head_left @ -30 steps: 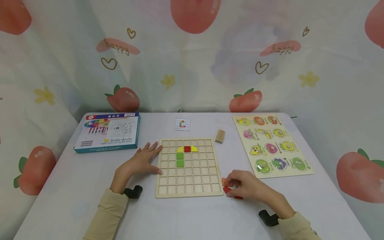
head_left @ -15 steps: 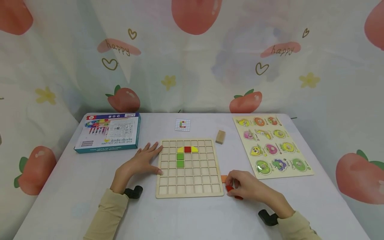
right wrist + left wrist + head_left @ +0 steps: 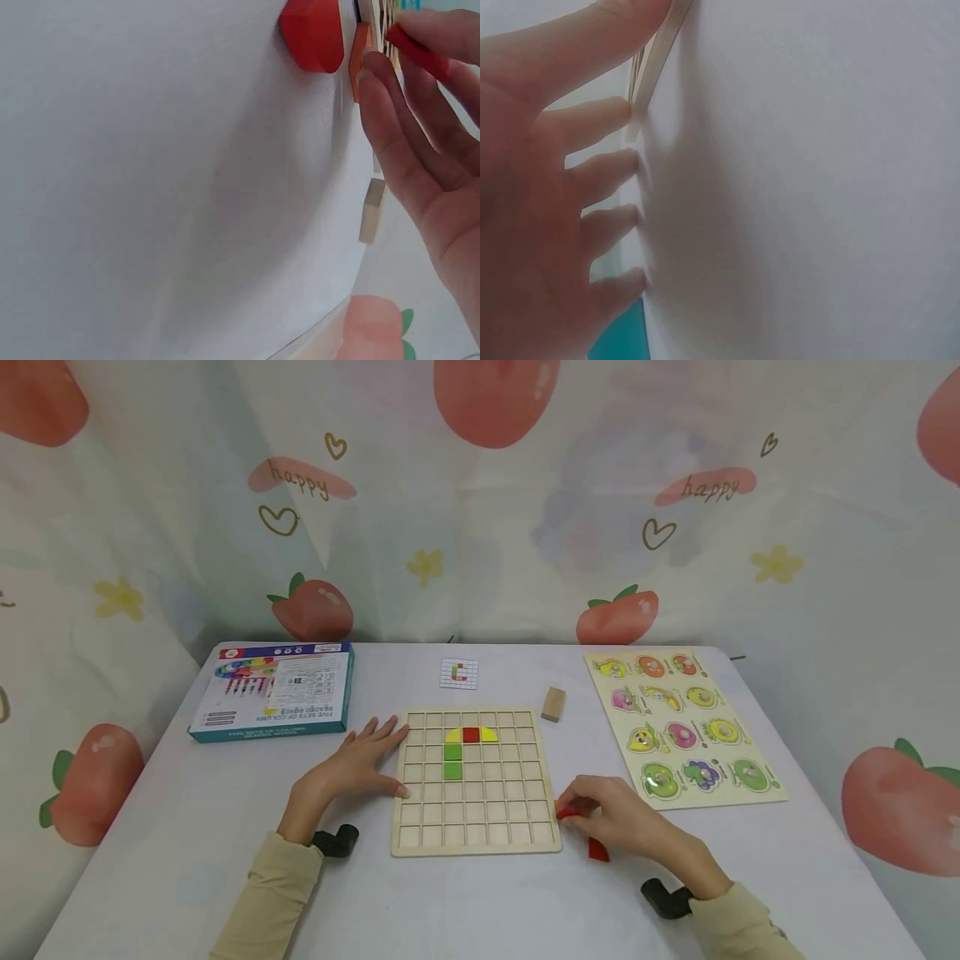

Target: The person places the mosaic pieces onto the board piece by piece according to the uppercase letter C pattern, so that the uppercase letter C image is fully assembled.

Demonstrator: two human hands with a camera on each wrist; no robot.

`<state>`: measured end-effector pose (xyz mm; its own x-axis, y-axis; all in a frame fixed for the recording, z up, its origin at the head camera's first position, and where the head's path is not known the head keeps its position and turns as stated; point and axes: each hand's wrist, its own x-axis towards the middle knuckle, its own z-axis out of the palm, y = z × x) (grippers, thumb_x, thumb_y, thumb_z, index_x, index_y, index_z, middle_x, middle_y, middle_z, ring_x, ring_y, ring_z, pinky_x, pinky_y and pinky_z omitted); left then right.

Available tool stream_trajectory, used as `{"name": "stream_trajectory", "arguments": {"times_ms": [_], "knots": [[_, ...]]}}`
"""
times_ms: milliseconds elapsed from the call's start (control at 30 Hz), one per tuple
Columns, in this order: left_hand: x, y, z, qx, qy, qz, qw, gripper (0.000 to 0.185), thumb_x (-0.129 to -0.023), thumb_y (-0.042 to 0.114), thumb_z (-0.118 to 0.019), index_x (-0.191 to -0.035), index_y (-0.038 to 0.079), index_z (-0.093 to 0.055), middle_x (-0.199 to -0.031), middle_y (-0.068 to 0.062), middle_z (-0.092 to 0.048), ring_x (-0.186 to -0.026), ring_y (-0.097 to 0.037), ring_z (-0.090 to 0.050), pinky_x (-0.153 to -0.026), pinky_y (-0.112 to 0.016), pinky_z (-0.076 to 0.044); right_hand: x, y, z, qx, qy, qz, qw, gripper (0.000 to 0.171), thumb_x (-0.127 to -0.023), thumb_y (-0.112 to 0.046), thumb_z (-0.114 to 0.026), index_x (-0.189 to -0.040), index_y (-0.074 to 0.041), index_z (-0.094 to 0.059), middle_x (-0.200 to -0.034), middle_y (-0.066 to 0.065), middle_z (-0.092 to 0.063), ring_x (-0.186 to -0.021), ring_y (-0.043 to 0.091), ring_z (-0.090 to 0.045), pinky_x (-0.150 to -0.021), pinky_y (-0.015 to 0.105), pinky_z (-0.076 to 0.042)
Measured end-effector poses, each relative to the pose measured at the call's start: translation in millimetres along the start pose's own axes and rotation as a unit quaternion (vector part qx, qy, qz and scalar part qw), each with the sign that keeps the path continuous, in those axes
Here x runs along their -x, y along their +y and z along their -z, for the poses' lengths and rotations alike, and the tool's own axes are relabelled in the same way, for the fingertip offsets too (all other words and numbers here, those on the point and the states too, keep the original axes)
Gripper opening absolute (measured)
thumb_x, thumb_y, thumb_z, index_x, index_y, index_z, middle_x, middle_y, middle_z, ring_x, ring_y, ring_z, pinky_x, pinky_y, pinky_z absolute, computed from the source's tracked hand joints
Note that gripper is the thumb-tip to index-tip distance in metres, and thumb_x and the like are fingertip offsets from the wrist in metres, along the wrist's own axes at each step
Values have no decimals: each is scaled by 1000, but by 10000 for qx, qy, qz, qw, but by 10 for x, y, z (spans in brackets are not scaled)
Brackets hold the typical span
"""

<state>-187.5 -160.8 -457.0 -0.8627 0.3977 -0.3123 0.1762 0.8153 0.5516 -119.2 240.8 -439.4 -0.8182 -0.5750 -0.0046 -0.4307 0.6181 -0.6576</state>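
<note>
A wooden grid board [image 3: 480, 814] lies mid-table, with a red square [image 3: 471, 735] between two yellow quarter-round pieces and two green squares [image 3: 453, 761] in its cells. Spread fingers of my left hand [image 3: 348, 774] rest along the board's left edge. Beside the right edge, my right hand [image 3: 615, 810] pinches a red block [image 3: 420, 52] between thumb and fingers, lifted off the cloth. Under that hand lie another red piece [image 3: 598, 850] with a curved side and an orange block [image 3: 360, 60], mostly hidden in the head view.
Behind the board lie a small pattern card [image 3: 459, 674] and a plain wooden block [image 3: 553, 704]. A boxed set [image 3: 273, 693] sits at the back left, and a fruit puzzle board [image 3: 723, 785] at the right. A printed cloth hangs behind the table.
My right hand has picked a red block up off the table and moved it slightly up and toward the board. The left hand stays at the board's edge.
</note>
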Motion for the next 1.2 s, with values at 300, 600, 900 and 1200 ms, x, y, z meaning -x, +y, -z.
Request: {"name": "stream_trajectory", "arguments": {"times_ms": [300, 600, 900, 1200], "knots": [[-4, 12, -4, -18, -4, 5, 10000, 104, -81, 43, -86, -163, 14, -29, -172, -15, -14, -159, -43, 0, -126, -66, 0, -148, -38, -19, -173, 138, 215, 9995, 18, -89, -2, -77, -105, -9, -77, -95, -2, -73, -85, 3, -66, -81, 25, -61], [-2, 12, 3, 26, -21, -4, 10000, 105, -81, 44, -86, -163, 14, -29, -173, -14, -13, -159, -43, 1, -126, -66, 1, -357, -110, -66, -515, -44, 88, 9986, 24, -92, -7, -76, -116, -5, -74, -101, -1, -75, -87, 7, -66, -83, 24, -60], [-7, -1, 3, -8, 9, 38, 10000, 105, -80, 43, -86, -163, 14, -29, -173, -14, -14, -159, -43, 0, -126, -66, 1, -589, -237, -150, -552, -175, 197, 9981, 21, -92, -7, -75, -113, -9, -73, -98, -3, -74, -87, 6, -66, -82, 23, -59], [8, 13, 11, -6, 6, 20, 10000, 106, -80, 44, -87, -163, 14, -29, -172, -14, -14, -159, -43, 0, -126, -65, 0, -811, -362, -228, -440, -394, 403, 9974, 21, -93, -7, -75, -114, -9, -76, -104, -1, -75, -89, 7, -64, -82, 22, -58]]}}
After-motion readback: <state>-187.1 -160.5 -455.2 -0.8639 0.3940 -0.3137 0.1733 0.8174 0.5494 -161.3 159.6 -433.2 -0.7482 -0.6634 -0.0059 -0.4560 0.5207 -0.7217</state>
